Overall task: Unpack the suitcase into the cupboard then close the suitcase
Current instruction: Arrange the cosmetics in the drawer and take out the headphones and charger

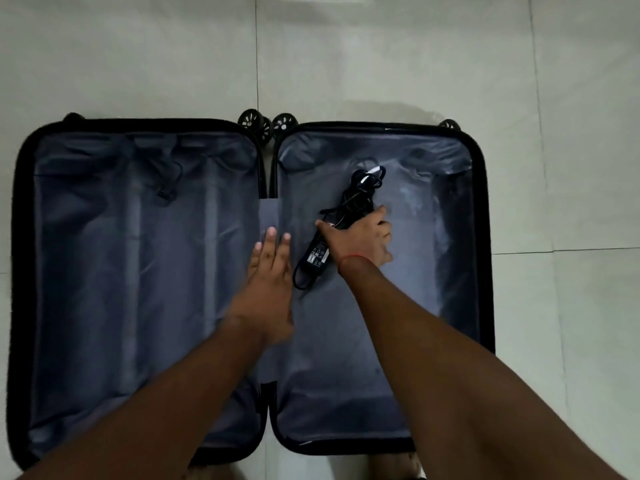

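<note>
A black hard-shell suitcase (24, 209) lies open flat on the floor, both halves lined in grey-blue fabric. In the right half lies a black laptop charger (317, 254) with its bundled cable (363, 188) stretching away from me. My right hand (363, 237) reaches over the charger, its fingers curled round the cable bundle just above the power brick. My left hand (272, 271) hovers with straight fingers over the hinge strip between the two halves, holding nothing. The left half holds only a loose strap and buckle. No cupboard is in view.
Pale floor tiles (346, 64) surround the suitcase on every side. The suitcase wheels (266, 124) stick out at the far edge. My bare feet show at the bottom edge of the frame, next to the near rim.
</note>
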Available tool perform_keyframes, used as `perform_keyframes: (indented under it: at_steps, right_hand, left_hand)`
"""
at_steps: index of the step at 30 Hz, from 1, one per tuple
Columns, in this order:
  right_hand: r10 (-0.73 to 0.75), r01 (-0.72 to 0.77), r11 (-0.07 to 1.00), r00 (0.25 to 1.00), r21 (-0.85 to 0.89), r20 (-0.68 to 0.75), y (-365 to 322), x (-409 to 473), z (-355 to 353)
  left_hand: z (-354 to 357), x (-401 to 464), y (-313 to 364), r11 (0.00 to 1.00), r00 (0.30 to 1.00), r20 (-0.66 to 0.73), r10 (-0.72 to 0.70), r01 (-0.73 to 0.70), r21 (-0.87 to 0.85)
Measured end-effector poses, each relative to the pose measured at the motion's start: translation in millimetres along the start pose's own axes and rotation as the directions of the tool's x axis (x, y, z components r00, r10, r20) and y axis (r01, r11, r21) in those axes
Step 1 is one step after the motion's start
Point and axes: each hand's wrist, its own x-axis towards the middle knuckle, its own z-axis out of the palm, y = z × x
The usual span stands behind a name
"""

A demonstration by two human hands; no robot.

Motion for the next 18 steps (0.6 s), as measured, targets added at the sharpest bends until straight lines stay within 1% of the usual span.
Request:
perform_keyframes:
  at_steps: [2, 4, 6, 8, 9, 11, 12, 13, 14, 15, 16, 17, 18]
  right_hand:
    - [0.008, -0.009, 1.0, 0.999, -0.016, -0.035, -2, 2, 5]
    - [-0.036, 0.035, 0.999, 0.998, -0.017, -0.044, -1, 3, 7]
    - [-0.116, 0.117, 0.993, 0.992, 0.035, -0.04, 5, 4, 5]
    - [-0.161, 0.16, 0.977, 0.987, 0.14, -0.007, 13, 7, -1]
    - [-0.173, 0.167, 0.967, 0.985, 0.194, 0.019, 18, 10, -5]
    - [-0.175, 0.151, 0.942, 0.983, 0.301, 0.056, 28, 16, -15]
    - [-0.159, 0.125, 0.927, 0.985, 0.355, 0.066, 33, 18, -19]
    - [-0.135, 0.091, 0.911, 0.988, 0.401, 0.081, 41, 18, -23]
    - [-0.107, 0.052, 0.899, 0.989, 0.434, 0.103, 49, 16, -25]
    - [-0.082, 0.013, 0.888, 0.988, 0.459, 0.131, 56, 12, -26]
    - [-0.057, -0.027, 0.88, 0.985, 0.474, 0.162, 63, 8, -25]
    - [-0.043, -0.055, 0.874, 0.981, 0.482, 0.19, 69, 5, -23]
    - [-0.044, -0.064, 0.873, 0.977, 0.484, 0.21, 72, 2, -21]
  left_hand:
    - [3, 1, 0, 0.999, 1.0, -0.013, 0.006, -0.006, 0.052]
    - [3, 1, 4, 0.996, 1.0, -0.017, -0.011, 0.012, 0.083]
    - [-1, 1, 9, 0.999, 0.999, -0.038, -0.034, 0.035, 0.028]
    - [-7, 2, 13, 0.992, 0.994, -0.095, -0.053, 0.042, -0.117]
    - [-8, 2, 16, 0.977, 0.985, -0.163, -0.055, 0.02, -0.213]
    - [-12, 3, 21, 0.909, 0.929, -0.357, -0.101, -0.06, -0.413]
    - [-14, 5, 25, 0.846, 0.897, -0.408, -0.169, -0.08, -0.527]
    - [-19, 5, 30, 0.749, 0.894, -0.365, -0.258, -0.054, -0.661]
    - [-24, 8, 34, 0.627, 0.908, -0.262, -0.327, 0.001, -0.779]
    - [-26, 12, 39, 0.528, 0.927, -0.128, -0.354, 0.085, -0.845]
    - [-23, 19, 43, 0.483, 0.94, -0.016, -0.342, 0.162, -0.861]
    - [-18, 24, 46, 0.495, 0.949, 0.057, -0.31, 0.212, -0.843]
    - [-12, 31, 47, 0.526, 0.954, 0.089, -0.286, 0.234, -0.818]
